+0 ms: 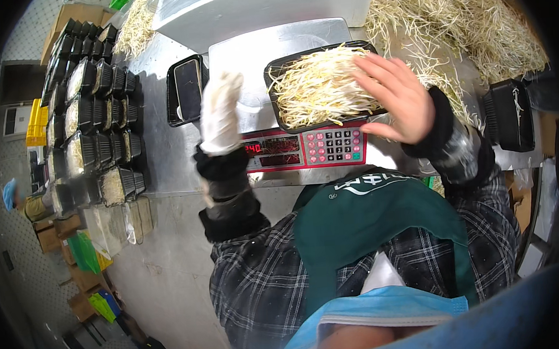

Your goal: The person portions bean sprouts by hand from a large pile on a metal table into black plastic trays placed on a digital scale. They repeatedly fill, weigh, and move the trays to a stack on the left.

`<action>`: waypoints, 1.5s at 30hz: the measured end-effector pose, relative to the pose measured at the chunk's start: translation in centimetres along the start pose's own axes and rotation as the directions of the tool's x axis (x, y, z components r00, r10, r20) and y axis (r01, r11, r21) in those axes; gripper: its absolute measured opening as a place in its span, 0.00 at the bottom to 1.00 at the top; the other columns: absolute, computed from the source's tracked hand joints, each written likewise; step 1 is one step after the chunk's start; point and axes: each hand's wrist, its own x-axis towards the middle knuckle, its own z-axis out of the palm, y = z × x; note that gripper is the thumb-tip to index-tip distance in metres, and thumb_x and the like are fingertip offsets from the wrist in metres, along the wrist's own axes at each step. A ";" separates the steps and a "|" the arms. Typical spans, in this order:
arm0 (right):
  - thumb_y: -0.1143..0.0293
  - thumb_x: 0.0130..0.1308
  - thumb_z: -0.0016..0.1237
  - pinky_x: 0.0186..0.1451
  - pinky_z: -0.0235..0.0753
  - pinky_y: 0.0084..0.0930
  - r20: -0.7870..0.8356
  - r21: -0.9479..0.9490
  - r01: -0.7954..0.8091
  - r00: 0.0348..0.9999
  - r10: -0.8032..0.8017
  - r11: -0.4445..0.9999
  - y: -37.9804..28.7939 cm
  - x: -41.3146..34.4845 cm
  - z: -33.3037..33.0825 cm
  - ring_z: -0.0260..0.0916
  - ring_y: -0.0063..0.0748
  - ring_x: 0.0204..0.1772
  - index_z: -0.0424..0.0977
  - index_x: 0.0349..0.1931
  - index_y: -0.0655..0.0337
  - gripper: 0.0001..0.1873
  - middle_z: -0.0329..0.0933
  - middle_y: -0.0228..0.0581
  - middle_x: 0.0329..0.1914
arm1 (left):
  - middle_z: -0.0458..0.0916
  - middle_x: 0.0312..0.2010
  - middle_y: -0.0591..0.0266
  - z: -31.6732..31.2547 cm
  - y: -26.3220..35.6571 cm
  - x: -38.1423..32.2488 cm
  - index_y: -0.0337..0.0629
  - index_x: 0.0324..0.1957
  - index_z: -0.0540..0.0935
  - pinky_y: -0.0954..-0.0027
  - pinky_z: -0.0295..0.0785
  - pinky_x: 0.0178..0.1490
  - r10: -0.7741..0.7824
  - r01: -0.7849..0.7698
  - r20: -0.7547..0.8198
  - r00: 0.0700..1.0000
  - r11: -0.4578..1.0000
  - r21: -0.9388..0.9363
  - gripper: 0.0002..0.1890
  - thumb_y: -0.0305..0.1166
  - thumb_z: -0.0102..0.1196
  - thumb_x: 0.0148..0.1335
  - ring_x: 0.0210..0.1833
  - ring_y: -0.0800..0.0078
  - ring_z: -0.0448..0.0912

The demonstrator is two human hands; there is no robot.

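A black plastic tray [274, 81] heaped with bean sprouts [322, 90] rests on the right part of the scale's metal platform [253, 51]. My bare right hand [397, 95] is at the tray's right side, fingers spread over the edge of the heap. It is slightly blurred and grips nothing. In a white glove, my left hand [221, 111] is over the platform's left edge, apart from the tray. Its fingers are seen edge-on, so their pose is unclear. Below the platform, the scale's red keypad panel [334, 147] faces me beside a lit display.
Stacked packed sprout trays [79, 115] stand at the left table side. A phone [189, 90] lies in a small black tray. Behind the scale is a white foam box [269, 7]. Loose sprouts [462, 19] pile at the back right, with black trays [511, 114] near the right edge.
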 end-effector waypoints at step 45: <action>0.78 0.53 0.50 0.35 0.71 0.21 -0.111 0.474 -0.225 0.944 0.312 0.851 6.2 -1.4 -3.7 0.72 0.30 0.33 0.76 0.34 0.61 0.07 0.73 0.38 0.30 | 0.72 0.44 0.50 7.7 1.5 0.5 0.31 0.53 0.63 0.61 0.69 0.51 -0.163 -0.242 0.579 0.799 0.794 0.557 0.44 0.41 0.70 0.36 0.48 0.62 0.72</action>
